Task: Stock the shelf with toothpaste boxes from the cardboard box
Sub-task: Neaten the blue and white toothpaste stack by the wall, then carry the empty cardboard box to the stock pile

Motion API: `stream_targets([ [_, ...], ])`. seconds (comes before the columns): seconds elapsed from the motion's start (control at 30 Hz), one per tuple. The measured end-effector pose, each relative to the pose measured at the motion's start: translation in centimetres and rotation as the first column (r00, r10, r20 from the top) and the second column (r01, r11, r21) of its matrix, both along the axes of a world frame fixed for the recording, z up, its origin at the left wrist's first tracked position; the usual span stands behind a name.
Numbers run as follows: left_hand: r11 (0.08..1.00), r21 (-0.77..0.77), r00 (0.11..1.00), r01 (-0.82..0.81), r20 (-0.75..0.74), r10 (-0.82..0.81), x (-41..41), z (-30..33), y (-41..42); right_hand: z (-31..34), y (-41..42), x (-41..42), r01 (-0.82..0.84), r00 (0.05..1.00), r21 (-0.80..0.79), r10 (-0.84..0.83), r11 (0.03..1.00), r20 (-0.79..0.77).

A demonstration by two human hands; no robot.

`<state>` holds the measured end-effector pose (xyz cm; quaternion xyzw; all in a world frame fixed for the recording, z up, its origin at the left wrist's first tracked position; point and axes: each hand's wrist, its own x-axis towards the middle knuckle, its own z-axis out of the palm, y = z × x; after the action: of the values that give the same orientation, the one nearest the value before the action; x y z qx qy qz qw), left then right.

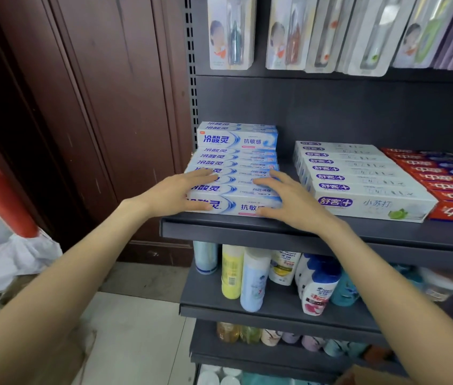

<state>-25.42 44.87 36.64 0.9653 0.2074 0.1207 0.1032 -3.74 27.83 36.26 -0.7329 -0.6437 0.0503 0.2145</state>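
The dark grey shelf (303, 232) carries three blocks of toothpaste boxes. Under both hands lies a row of blue-and-white toothpaste boxes (233, 187), with further ones stacked higher behind the fingertips. Just beyond the right hand sits a row of white toothpaste boxes (358, 179). Farther out on that side lie red toothpaste boxes (447, 184), their far end cut off, so possibly more follow.

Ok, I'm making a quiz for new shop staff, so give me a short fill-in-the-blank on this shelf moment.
1. Both hands, left hand and right hand, rest on the ____-and-white toothpaste boxes.
2. The red toothpaste boxes lie to the ____ of the white-and-purple toothpaste boxes.
3. Above the shelf hang packs of ____.

Missing words: blue; right; toothbrushes
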Motion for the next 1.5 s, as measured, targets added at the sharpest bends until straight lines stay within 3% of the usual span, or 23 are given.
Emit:
stream_targets([
  [0.27,0.999,0.024,0.999,-0.032,-0.04,0.033,0.0,-0.5,-0.2,-0.4,-0.1,-0.7,0.036,0.999,-0.046,-0.035,0.998,0.014],
  [0.37,0.996,0.074,0.996,-0.05,-0.076,0.056,0.0,-0.5,-0.9,-0.7,0.1,-1.0,0.073,0.983,-0.02,-0.068,0.997,0.17],
  [0.43,0.987,0.145,0.987,-0.066,-0.138,0.086,0.2,-0.3,-1.4,-1.0,0.0,-1.1,0.079,0.945,0.039,-0.087,0.996,0.317],
  [0.57,0.915,0.394,0.943,-0.08,-0.268,0.198,1.1,0.1,-2.5,-1.8,-0.7,-1.6,-0.021,0.887,0.24,-0.092,0.971,0.452],
  [0.67,0.894,0.437,0.989,-0.099,-0.057,0.138,1.7,0.4,-5.5,-2.0,-2.9,-1.6,-0.133,0.893,0.489,-0.11,0.862,0.437],
  [0.77,0.919,0.39,0.941,-0.06,0.33,-0.078,2.7,0.2,-10.8,-2.4,-7.3,-1.3,-0.157,0.915,0.572,-0.099,0.805,0.391],
  [0.83,0.947,0.314,0.872,-0.072,0.481,-0.094,3.4,-0.8,-15.1,-3.6,-10.7,-0.5,-0.114,0.926,0.563,-0.118,0.818,0.359],
  [0.97,0.993,0.061,0.841,-0.101,0.539,0.052,5.6,-4.4,-23.8,-7.9,-18.4,2.6,-0.08,0.936,0.461,-0.092,0.884,0.339],
  [1.07,0.976,-0.188,0.883,-0.106,0.434,0.179,7.5,-8.5,-29.7,-11.5,-24.5,5.4,-0.074,0.945,0.318,-0.035,0.945,0.326],
  [1.13,0.905,-0.405,0.906,-0.127,0.324,0.272,9.0,-12.0,-33.2,-14.1,-28.5,7.4,-0.043,0.96,0.196,-0.014,0.98,0.281],
  [1.27,0.574,-0.789,0.889,-0.219,0.081,0.451,11.4,-19.7,-38.5,-20.0,-35.7,10.5,0.116,0.989,-0.172,-0.098,0.978,0.109],
  [1.4,0.261,-0.889,0.784,-0.377,-0.156,0.601,14.6,-26.0,-43.0,-26.1,-42.1,12.8,0.191,0.974,-0.411,-0.222,0.892,-0.031],
  [1.5,0.152,-0.876,0.713,-0.458,-0.259,0.652,16.3,-30.1,-45.3,-29.5,-45.0,14.2,0.265,0.921,-0.496,-0.369,0.827,-0.123],
])
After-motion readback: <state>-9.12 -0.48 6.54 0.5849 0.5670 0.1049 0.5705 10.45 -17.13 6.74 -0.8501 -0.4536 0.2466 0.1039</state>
